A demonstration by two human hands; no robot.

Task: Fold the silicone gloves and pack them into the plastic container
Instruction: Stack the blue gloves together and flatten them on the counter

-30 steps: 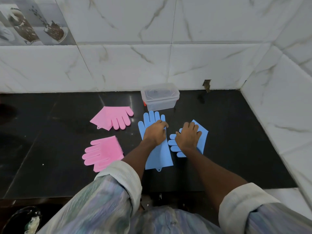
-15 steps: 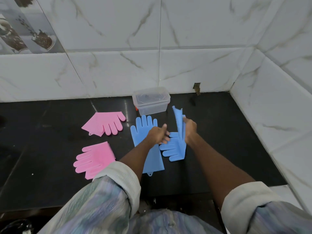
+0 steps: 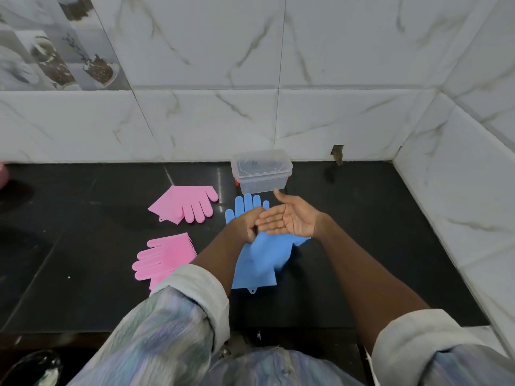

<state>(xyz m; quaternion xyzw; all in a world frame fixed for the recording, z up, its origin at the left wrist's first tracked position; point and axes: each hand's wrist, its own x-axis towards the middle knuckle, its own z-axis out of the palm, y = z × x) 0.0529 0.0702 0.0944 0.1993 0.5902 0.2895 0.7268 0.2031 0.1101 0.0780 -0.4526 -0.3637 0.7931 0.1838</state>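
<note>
I see two blue silicone gloves (image 3: 255,267) overlapping on the black stone counter (image 3: 376,246), just before the lidded clear plastic container (image 3: 262,176). My left hand (image 3: 245,227) pinches the upper one; my right hand (image 3: 289,220) hovers above, palm up, fingers spread. Two pink silicone gloves (image 3: 178,227) lie left.

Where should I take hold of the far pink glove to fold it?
Judging by its pose, grip the far pink glove at its pointed cuff corner, coming from the left: it lies flat, fingers toward the plastic container, cuff edge free on the counter.
</note>
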